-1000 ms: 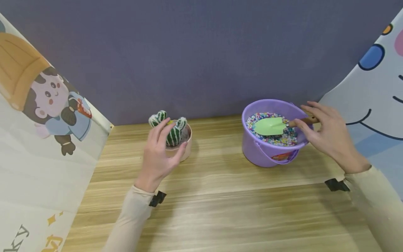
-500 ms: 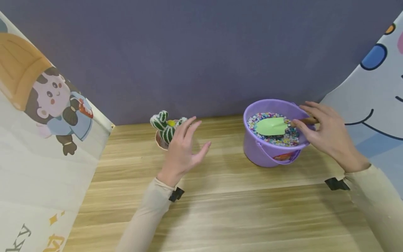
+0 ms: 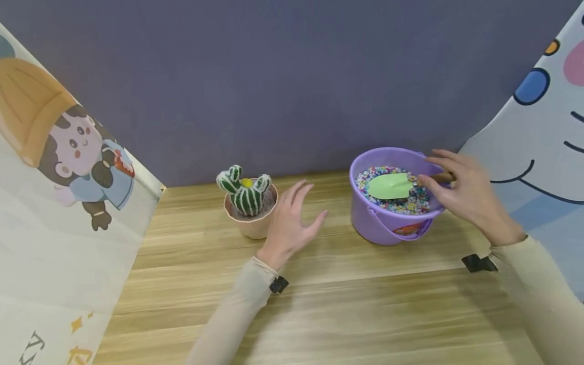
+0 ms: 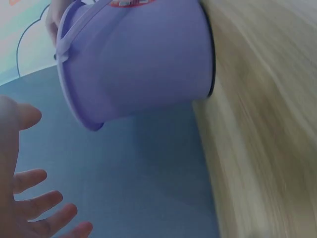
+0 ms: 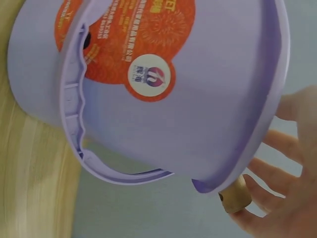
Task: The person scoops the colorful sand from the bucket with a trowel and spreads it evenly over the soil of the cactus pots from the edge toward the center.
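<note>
One trowel, handle between right thumb and fingers.

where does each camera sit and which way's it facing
Head: worn there, facing forward and down at bucket and cactus; left hand, right hand, sleeves show.
Left wrist: worn there, facing the bucket; left hand at left edge.
Right wrist: worn there, facing the bucket's label; right hand lower right.
Wrist views share bucket, right hand.
</note>
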Demonstrator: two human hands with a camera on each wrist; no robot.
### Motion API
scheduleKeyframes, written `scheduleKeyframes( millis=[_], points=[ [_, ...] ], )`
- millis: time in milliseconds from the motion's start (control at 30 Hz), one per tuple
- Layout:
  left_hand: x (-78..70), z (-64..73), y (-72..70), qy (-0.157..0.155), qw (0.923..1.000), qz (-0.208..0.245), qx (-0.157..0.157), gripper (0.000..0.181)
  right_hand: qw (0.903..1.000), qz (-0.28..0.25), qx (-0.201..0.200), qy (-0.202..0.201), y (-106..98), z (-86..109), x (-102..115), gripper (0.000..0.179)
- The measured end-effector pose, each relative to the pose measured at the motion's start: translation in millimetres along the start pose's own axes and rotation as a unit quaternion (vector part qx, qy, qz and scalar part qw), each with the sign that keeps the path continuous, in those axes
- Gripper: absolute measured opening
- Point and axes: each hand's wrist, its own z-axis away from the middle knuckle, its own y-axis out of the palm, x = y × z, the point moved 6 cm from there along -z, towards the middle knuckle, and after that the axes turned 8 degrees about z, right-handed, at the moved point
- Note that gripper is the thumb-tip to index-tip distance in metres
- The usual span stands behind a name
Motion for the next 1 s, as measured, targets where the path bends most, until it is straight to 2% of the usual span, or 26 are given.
scheduleKeyframes(
  millis=[200, 367, 533, 767, 1000],
  points=[
    [-6.4, -5.0, 18.4, -0.007, 0.9989, 0.041, 0.024, 0.07, 0.9995, 0.017, 0.01, -0.024, 3, -4.9, 3, 0.05],
    [-10.9, -7.5, 33.6, -0.037, 0.9956, 0.067, 0.053, 0.072, 0.9985, 0.031, 0.025, -0.037, 7, -8.7, 2, 0.047],
    [-16.3, -11.0, 46.1, -0.057, 0.9911, 0.09, 0.079, 0.075, 0.9967, 0.042, 0.055, -0.042, 14, -9.5, -1, 0.039],
    [-21.1, -15.6, 63.3, -0.085, 0.9814, 0.136, 0.105, 0.081, 0.9936, 0.075, 0.049, -0.069, 15, -11.7, 0, 0.031],
    [-30.5, -19.3, 75.8, -0.091, 0.9764, 0.154, 0.12, 0.091, 0.9884, 0.102, 0.093, -0.063, 18, -16.9, 1, 0.031]
  ],
)
